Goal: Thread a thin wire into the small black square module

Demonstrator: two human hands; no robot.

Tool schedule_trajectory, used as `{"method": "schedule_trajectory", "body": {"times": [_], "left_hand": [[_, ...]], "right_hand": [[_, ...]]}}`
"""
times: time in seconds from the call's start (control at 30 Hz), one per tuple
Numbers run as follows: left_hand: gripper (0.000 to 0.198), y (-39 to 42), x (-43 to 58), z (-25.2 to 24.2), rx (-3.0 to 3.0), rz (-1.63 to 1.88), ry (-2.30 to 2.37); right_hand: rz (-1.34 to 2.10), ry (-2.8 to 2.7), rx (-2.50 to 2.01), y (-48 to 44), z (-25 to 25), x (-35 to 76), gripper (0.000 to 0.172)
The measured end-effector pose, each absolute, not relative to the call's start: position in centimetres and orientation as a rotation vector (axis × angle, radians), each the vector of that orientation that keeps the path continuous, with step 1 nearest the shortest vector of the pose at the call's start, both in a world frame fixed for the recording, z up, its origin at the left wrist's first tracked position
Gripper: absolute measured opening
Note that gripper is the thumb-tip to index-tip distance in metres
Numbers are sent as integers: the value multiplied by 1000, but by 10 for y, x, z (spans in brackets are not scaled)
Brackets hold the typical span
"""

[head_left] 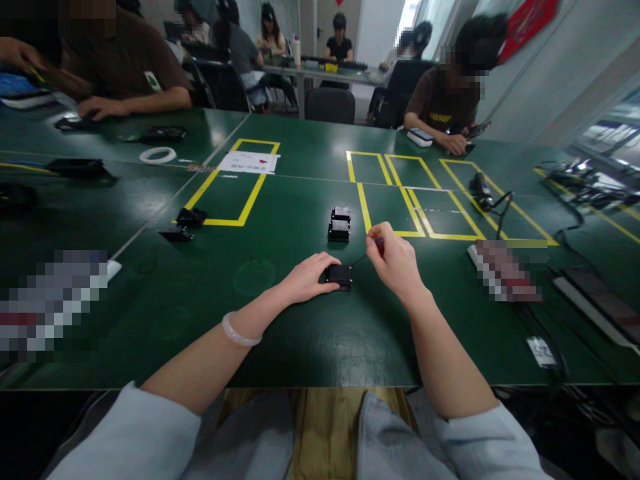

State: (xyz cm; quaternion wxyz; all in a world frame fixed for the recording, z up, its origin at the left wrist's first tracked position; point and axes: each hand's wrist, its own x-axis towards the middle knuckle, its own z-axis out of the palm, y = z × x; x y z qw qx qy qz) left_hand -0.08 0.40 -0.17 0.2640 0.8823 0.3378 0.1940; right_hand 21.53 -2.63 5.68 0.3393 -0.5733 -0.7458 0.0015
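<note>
My left hand (314, 277) grips a small black box-like part (340, 276) from its left side, thumb in front and fingers behind, on the green table (310, 353). My right hand (395, 259) is closed around the dark handle of a screwdriver (359, 261). The thin shaft points left and down toward the part's right edge; whether the tip touches it I cannot tell. Just beyond my hands stand more black box-like parts (339, 229), one behind another, with small shiny bits at their sides.
Yellow tape outlines (254, 200) mark the table. Small black pieces (190, 217) lie left, near a white tape ring (158, 155) and a paper label (250, 162). At right are a black cabled device (481, 191) and a blurred-out device (505, 270). People sit across the table.
</note>
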Motion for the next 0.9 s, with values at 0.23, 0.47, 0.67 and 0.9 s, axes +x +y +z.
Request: {"method": "schedule_trajectory", "body": {"times": [0.23,0.47,0.67,0.9], "left_hand": [[34,4,1,-5,2414,538,923],[37,5,4,-11,2417,591,917],[36,6,9,-14,2437,623,930],[35,7,12,-14,2428,627,941]], "right_hand": [[194,-1856,-1311,-39,65,203,14],[114,-2006,-1303,-44,58,186,19],[35,-2047,-1317,-41,55,185,20],[-85,-2029,-1306,-39,55,185,22]]}}
